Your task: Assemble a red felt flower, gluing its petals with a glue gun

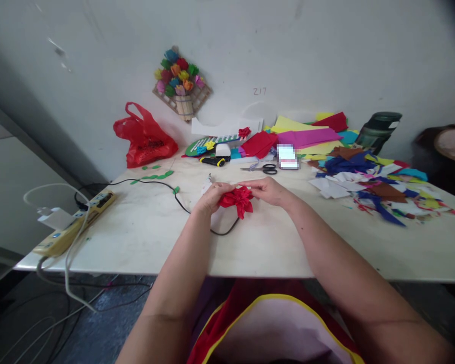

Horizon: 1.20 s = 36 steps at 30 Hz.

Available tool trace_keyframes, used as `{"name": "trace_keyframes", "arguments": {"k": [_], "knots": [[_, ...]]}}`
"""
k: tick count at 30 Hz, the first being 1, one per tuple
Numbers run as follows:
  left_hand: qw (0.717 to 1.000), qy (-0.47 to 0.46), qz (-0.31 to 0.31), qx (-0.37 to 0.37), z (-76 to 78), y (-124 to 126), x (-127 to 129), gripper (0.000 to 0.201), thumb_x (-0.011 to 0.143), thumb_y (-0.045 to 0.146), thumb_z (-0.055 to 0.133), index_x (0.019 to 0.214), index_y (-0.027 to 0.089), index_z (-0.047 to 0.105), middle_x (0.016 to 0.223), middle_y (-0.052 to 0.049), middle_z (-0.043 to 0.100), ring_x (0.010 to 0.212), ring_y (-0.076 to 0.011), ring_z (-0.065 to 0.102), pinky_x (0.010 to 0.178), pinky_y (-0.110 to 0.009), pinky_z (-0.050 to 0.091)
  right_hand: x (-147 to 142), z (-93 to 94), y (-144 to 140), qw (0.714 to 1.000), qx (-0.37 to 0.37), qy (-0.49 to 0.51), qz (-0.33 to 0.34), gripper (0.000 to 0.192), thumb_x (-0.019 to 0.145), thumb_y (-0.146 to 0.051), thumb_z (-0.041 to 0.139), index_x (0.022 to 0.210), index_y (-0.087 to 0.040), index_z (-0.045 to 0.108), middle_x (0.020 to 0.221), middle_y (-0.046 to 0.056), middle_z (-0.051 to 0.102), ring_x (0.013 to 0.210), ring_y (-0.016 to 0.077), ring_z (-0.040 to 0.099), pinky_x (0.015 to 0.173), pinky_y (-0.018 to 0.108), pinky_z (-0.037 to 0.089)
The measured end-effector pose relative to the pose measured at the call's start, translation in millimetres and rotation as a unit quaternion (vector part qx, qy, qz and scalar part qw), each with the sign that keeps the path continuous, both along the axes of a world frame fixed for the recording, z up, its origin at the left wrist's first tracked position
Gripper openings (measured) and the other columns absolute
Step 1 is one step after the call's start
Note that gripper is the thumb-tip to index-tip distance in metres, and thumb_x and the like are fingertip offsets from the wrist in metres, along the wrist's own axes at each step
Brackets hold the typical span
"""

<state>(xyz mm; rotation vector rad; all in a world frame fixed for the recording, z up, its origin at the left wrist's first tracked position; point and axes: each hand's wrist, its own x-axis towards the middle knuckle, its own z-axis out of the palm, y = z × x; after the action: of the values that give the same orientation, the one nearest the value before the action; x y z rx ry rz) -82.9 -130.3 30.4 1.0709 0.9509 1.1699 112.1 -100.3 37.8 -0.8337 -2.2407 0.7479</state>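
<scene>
A red fabric or paper flower [240,199] with pointed petals is held up over the middle of the table. My left hand [211,197] is closed on its left side, fingers bent around the petals. From the right, my right hand [267,190] pinches the flower's upper right edge between thumb and fingers. Some fingertips are hidden behind the petals. A black cord runs across the table under the flower. Just beyond my hands lie black-handled scissors [270,169] and a yellow and black utility knife [213,161].
At the left edge sits a yellow power strip [76,225] with a white plug and cables. A red plastic bag [144,136] stands behind it. Colourful scraps [379,187] heap up at the right, near a dark bottle [379,132]. A phone [287,156] lies at the back.
</scene>
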Motion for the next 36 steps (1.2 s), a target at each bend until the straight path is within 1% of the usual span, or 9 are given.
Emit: {"name": "trace_keyframes", "arguments": {"k": [3, 6, 9, 13, 18, 23, 31, 33, 36], "knots": [[1.0, -0.011, 0.008, -0.008, -3.1, 2.5, -1.4, 0.029, 0.056, 0.028, 0.079, 0.05, 0.012, 0.055, 0.045, -0.001, 0.052, 0.043, -0.0071, 0.044, 0.046, -0.022, 0.031, -1.3, -3.8, 3.3, 1.0, -0.004, 0.015, -0.004, 0.042, 0.076, -0.014, 0.047, 0.109, -0.022, 0.071, 0.066, -0.002, 0.069, 0.056, 0.011, 0.055, 0.057, 0.024, 0.046], [0.999, -0.018, 0.021, -0.015, -5.6, 5.0, -2.3, 0.024, 0.057, 0.025, 0.078, 0.053, 0.012, 0.058, 0.047, -0.002, 0.056, 0.044, -0.0081, 0.047, 0.048, -0.022, 0.034, -2.2, -7.8, 6.8, 1.0, -0.01, 0.02, -0.002, 0.039, 0.075, -0.012, 0.049, 0.102, -0.025, 0.074, 0.082, 0.0, 0.075, 0.071, 0.0147, 0.066, 0.068, 0.026, 0.053], [0.999, -0.033, 0.031, -0.026, -7.5, 7.2, -2.2, 0.022, 0.057, 0.025, 0.078, 0.058, 0.012, 0.061, 0.05, -0.003, 0.059, 0.045, -0.009, 0.051, 0.048, -0.022, 0.037, -2.5, -9.5, 8.5, 1.0, -0.008, 0.016, 0.002, 0.043, 0.074, -0.007, 0.047, 0.103, -0.026, 0.073, 0.094, 0.0, 0.075, 0.085, 0.0164, 0.069, 0.079, 0.029, 0.055], [0.997, -0.06, 0.035, -0.045, -7.4, 7.6, -0.4, 0.023, 0.059, 0.028, 0.077, 0.06, 0.011, 0.062, 0.054, -0.003, 0.063, 0.048, -0.01, 0.055, 0.051, -0.022, 0.041, -2.8, -7.4, 6.9, 0.999, 0.043, -0.009, -0.026, 0.044, 0.074, -0.006, 0.047, 0.103, -0.027, 0.073, 0.101, -0.001, 0.074, 0.095, 0.0176, 0.069, 0.084, 0.03, 0.054], [0.995, -0.059, 0.029, -0.072, -4.5, 4.7, 2.0, 0.024, 0.064, 0.029, 0.076, 0.061, 0.011, 0.06, 0.055, -0.004, 0.064, 0.049, -0.0112, 0.058, 0.051, -0.022, 0.044, -4.2, -6.5, 5.4, 0.993, 0.102, -0.041, -0.041, 0.042, 0.076, -0.007, 0.049, 0.102, -0.028, 0.073, 0.096, -0.001, 0.075, 0.089, 0.0166, 0.07, 0.079, 0.027, 0.053], [0.995, -0.038, 0.026, -0.084, -3.9, 3.5, 2.9, 0.026, 0.064, 0.029, 0.077, 0.061, 0.011, 0.059, 0.054, -0.004, 0.063, 0.048, -0.0124, 0.058, 0.05, -0.024, 0.044, -6.0, -12.1, 8.3, 0.992, 0.117, -0.033, -0.04, 0.04, 0.076, -0.007, 0.049, 0.101, -0.026, 0.074, 0.088, -0.001, 0.076, 0.081, 0.0149, 0.069, 0.071, 0.023, 0.05], [0.998, -0.016, 0.053, -0.034, -5.5, 4.8, 1.8, 0.026, 0.056, 0.027, 0.081, 0.058, 0.01, 0.06, 0.052, -0.002, 0.059, 0.048, -0.0098, 0.053, 0.05, -0.024, 0.04, -7.4, -18.4, 11.4, 0.979, 0.195, -0.036, -0.053, 0.041, 0.075, -0.006, 0.05, 0.1, -0.027, 0.075, 0.082, 0.001, 0.075, 0.074, 0.014, 0.067, 0.067, 0.023, 0.048], [0.998, -0.011, 0.054, -0.02, -5.7, 5.3, 0.2, 0.028, 0.054, 0.026, 0.081, 0.052, 0.011, 0.058, 0.048, 0.0, 0.055, 0.046, -0.0081, 0.048, 0.049, -0.023, 0.037, -8.2, -20.3, 12.4, 0.979, 0.193, -0.031, -0.053, 0.041, 0.075, -0.006, 0.05, 0.1, -0.028, 0.075, 0.085, 0.0, 0.075, 0.077, 0.0144, 0.068, 0.07, 0.023, 0.049], [0.999, 0.0, 0.046, -0.011, -6.2, 6.1, -2.7, 0.028, 0.053, 0.026, 0.081, 0.051, 0.011, 0.058, 0.048, 0.0, 0.053, 0.046, -0.0071, 0.046, 0.049, -0.023, 0.034, -8.6, -22.7, 14.0, 0.986, 0.158, -0.013, -0.052, 0.035, 0.077, -0.009, 0.052, 0.096, -0.027, 0.076, 0.091, 0.0, 0.076, 0.083, 0.0153, 0.069, 0.074, 0.024, 0.051]]}}
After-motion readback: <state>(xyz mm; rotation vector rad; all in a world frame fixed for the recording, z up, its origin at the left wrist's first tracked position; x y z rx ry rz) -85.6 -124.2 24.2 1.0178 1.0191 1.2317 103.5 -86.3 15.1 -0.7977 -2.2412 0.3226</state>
